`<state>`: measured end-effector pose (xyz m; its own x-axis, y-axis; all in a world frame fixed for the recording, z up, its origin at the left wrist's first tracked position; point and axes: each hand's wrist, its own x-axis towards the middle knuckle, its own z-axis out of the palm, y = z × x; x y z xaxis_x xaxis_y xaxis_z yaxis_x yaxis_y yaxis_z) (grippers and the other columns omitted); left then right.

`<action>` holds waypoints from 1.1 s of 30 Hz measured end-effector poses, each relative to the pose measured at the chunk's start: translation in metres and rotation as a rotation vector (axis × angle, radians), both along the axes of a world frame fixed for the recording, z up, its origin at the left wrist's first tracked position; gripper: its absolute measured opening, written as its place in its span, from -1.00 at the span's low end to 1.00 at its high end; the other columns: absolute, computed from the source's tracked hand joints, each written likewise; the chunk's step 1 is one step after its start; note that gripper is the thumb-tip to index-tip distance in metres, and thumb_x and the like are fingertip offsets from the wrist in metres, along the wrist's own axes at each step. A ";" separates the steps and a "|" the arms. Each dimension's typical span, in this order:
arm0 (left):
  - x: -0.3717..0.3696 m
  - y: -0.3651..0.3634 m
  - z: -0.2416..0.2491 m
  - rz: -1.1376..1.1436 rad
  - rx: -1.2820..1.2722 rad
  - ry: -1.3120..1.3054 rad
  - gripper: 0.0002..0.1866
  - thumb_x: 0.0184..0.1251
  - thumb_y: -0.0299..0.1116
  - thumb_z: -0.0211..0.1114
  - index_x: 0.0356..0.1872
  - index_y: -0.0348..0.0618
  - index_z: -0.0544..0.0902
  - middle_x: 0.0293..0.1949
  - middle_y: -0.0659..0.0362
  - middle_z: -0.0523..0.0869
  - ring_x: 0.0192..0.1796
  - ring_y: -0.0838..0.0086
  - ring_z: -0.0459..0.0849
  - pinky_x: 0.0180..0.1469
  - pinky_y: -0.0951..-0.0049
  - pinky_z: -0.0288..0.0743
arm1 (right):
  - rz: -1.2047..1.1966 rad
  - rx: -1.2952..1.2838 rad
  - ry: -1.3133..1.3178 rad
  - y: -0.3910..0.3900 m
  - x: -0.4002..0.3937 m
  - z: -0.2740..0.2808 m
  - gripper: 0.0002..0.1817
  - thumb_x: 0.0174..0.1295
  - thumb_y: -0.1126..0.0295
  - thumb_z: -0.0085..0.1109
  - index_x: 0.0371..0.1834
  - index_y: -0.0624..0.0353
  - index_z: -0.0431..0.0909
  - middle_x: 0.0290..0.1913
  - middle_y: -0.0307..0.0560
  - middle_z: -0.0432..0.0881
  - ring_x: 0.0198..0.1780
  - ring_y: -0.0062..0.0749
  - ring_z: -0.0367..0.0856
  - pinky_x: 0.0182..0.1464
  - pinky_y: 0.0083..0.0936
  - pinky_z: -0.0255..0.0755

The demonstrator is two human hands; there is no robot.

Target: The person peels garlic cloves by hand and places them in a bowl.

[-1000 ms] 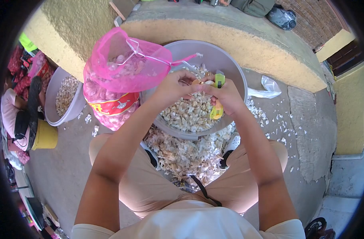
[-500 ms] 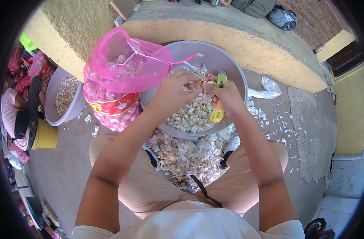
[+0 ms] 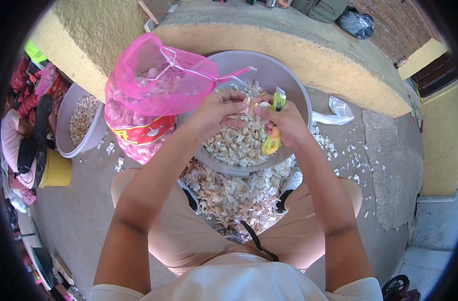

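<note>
A wide grey tub (image 3: 284, 75) holds many garlic cloves (image 3: 234, 145). Over it, my left hand (image 3: 216, 113) pinches a small garlic piece (image 3: 247, 102) between thumb and fingertips. Just to the right, my right hand (image 3: 285, 123) is wrapped round a yellow-green cutter (image 3: 272, 141), whose top end shows above the fingers. Its thumb and forefinger also hold a garlic piece (image 3: 261, 106). The two hands' fingertips are close, with a small gap. A pink mesh bag (image 3: 138, 125) full of garlic leans on the tub's left side, its loose top over the rim.
Garlic skins (image 3: 234, 193) are heaped between my feet, below the tub. A clear plastic bag (image 3: 337, 113) lies right of it. At far left, a person (image 3: 16, 135) sits near a yellow bucket (image 3: 57, 168) and another tub (image 3: 94, 128). A low ledge (image 3: 309, 60) curves behind.
My left hand has moved slightly left and its fingers have spread away from the right hand's. The cutter in my right hand has shifted very slightly.
</note>
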<state>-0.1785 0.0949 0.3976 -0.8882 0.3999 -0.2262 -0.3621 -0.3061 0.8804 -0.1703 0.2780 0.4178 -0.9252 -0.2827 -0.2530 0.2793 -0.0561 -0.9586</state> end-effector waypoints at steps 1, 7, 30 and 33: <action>0.000 0.000 0.000 -0.027 0.043 -0.049 -0.69 0.19 -0.41 0.16 -0.06 -0.30 0.43 -0.14 0.13 0.52 -0.15 0.50 0.57 -0.20 0.48 0.58 | 0.005 -0.005 -0.004 0.000 0.000 0.000 -0.73 -0.04 0.41 0.28 -0.24 0.23 0.53 -0.52 -0.25 0.50 -0.66 -0.71 0.32 -0.67 -0.75 0.23; -0.006 -0.001 -0.005 -0.001 0.153 -0.062 -0.71 0.26 -0.36 0.05 -0.03 -0.26 0.42 -0.16 0.16 0.54 -0.16 0.52 0.56 -0.13 0.48 0.52 | 0.062 0.016 -0.006 0.000 0.003 0.001 -0.73 -0.02 0.40 0.28 -0.22 0.20 0.52 -0.49 -0.27 0.49 -0.66 -0.73 0.29 -0.62 -0.74 0.25; -0.006 -0.021 -0.007 -0.025 -0.019 -0.029 -0.70 0.06 -0.58 0.19 -0.11 -0.30 0.49 -0.20 0.17 0.57 -0.22 0.55 0.59 -0.12 0.62 0.50 | -0.011 -0.014 -0.126 0.005 -0.002 0.001 -0.67 0.02 0.38 0.25 -0.11 0.13 0.49 -0.54 -0.33 0.43 -0.62 -0.73 0.29 -0.62 -0.72 0.26; -0.006 -0.021 -0.008 -0.035 -0.053 -0.001 -0.69 0.03 -0.62 0.20 -0.13 -0.30 0.50 -0.21 0.17 0.57 -0.20 0.54 0.59 -0.11 0.61 0.49 | -0.064 0.055 -0.073 0.003 -0.003 -0.003 -0.69 0.07 0.41 0.20 -0.08 0.15 0.47 -0.51 -0.34 0.41 -0.63 -0.74 0.25 -0.62 -0.74 0.22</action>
